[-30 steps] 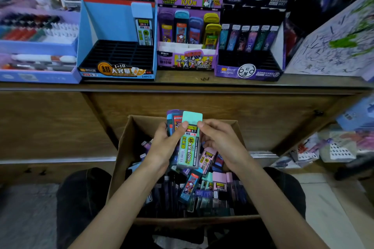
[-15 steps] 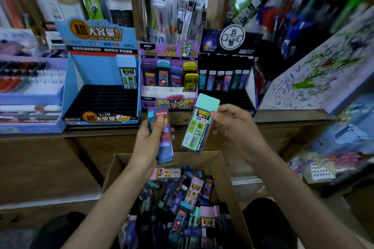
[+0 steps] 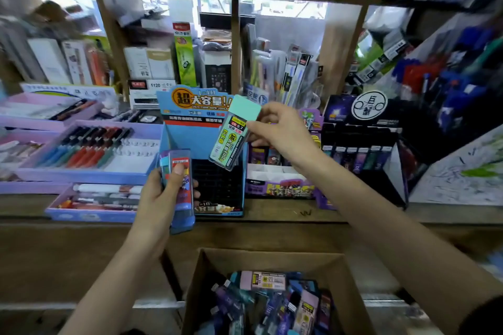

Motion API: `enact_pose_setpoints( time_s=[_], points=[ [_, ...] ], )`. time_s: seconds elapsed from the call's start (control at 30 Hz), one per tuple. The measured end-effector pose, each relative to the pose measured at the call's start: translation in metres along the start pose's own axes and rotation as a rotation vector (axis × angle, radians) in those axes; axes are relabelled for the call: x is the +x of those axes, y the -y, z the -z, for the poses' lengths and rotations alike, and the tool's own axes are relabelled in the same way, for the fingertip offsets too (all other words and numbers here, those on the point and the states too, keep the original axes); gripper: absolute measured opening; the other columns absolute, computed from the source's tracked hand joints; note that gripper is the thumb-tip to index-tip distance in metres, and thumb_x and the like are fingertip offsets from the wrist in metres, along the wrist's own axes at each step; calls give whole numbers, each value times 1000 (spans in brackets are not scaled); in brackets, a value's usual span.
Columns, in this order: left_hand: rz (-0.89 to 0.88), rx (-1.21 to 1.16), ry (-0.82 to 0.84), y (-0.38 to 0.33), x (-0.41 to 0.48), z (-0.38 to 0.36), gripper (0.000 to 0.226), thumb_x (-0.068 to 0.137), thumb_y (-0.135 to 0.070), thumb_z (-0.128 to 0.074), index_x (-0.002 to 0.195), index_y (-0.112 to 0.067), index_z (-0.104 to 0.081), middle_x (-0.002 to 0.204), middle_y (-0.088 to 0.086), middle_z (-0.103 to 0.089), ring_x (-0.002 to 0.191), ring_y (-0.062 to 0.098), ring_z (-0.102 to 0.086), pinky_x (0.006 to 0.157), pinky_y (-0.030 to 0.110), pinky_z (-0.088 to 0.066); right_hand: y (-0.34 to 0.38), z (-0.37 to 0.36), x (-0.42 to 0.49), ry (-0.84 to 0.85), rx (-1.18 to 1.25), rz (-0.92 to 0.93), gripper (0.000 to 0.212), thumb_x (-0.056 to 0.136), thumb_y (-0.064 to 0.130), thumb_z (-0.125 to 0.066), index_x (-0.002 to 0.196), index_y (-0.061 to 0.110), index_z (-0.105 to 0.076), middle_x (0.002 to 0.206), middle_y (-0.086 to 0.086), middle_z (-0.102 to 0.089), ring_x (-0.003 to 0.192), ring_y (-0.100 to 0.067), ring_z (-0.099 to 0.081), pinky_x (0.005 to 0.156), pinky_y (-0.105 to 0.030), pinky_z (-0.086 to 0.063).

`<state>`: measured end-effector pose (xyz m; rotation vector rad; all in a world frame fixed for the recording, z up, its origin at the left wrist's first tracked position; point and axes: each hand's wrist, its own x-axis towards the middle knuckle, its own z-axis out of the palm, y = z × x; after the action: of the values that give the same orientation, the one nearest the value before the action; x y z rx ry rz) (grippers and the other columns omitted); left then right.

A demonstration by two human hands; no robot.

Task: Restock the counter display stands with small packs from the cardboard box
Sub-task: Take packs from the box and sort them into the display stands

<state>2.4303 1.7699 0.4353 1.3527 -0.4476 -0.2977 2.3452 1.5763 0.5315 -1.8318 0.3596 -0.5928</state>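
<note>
My right hand (image 3: 277, 128) pinches a mint-capped small pack (image 3: 234, 134) by its top and holds it tilted over the blue display stand (image 3: 190, 128), above the stand's black slotted tray. My left hand (image 3: 160, 196) grips a couple of blue and purple packs (image 3: 179, 177) in front of the stand's left side. The cardboard box (image 3: 272, 258) sits low at the bottom centre, full of several mixed packs. A purple stand (image 3: 280, 185) and a black stand (image 3: 362, 149) stand to the right of the blue one.
Lilac pen trays (image 3: 89, 155) fill the wooden counter (image 3: 313, 215) at left. Shelves of stationery rise behind the stands. A white scribbled board (image 3: 462, 171) leans at the right edge.
Both hands rose from the box up to the counter. The right hand carried the mint pack up and over the blue stand; the left hand brought its packs to the stand's front.
</note>
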Motion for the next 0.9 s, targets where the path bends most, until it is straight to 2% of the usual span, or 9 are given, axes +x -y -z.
enact_pose_setpoints(
  time_s=[0.13, 0.27, 0.43, 0.63, 0.73, 0.83, 0.9],
  points=[
    [4, -1, -45, 2, 2, 28, 31, 79, -49, -54, 95, -23, -58, 69, -5, -69, 60, 9, -66, 47, 22, -51, 2, -35, 36, -11, -214, 138, 26, 84, 4, -64, 94, 20, -46, 82, -9, -65, 69, -21, -65, 64, -37, -56],
    [10, -35, -77, 5, 2, 39, 30, 77, -47, -55, 92, -21, -58, 68, -3, -69, 58, 9, -65, 48, 22, -52, -9, -59, 56, 0, -519, 271, 22, 82, 10, -66, 99, 15, -52, 86, -10, -67, 79, -26, -62, 71, -41, -51],
    [33, -52, -84, 7, 3, 44, 22, 84, -40, -54, 90, -19, -56, 67, -3, -68, 57, 10, -65, 48, 22, -52, -24, -72, 59, 52, -855, 410, 26, 84, 20, -64, 107, 16, -51, 91, -7, -65, 89, -28, -58, 66, -38, -47],
    [32, -59, -93, 6, 6, 40, 14, 93, -29, -50, 90, -16, -55, 71, 3, -66, 55, 9, -64, 47, 21, -51, -25, -70, 61, 121, -857, 414, 24, 80, 16, -67, 99, 15, -52, 89, -5, -60, 90, -27, -52, 69, -36, -43],
    [30, -65, -85, 5, 6, 38, 16, 92, -30, -50, 92, -14, -55, 71, 2, -66, 55, 8, -64, 48, 20, -51, -28, -71, 60, 120, -872, 420, 27, 81, 15, -65, 103, 14, -49, 93, -7, -60, 92, -28, -52, 73, -39, -45],
    [38, -61, -84, 5, 6, 37, 16, 92, -30, -50, 93, -14, -54, 72, 3, -65, 56, 8, -64, 48, 20, -51, -35, -72, 57, 76, -968, 526, 34, 85, 15, -63, 115, 14, -46, 91, -10, -59, 96, -29, -49, 65, -34, -36],
    [42, -62, -87, 4, 6, 37, 15, 92, -30, -50, 92, -15, -54, 71, 2, -65, 56, 8, -64, 48, 20, -51, -38, -73, 54, 31, -1073, 608, 32, 86, 13, -63, 114, 9, -50, 98, -10, -57, 101, -28, -46, 70, -31, -32]
  ],
)
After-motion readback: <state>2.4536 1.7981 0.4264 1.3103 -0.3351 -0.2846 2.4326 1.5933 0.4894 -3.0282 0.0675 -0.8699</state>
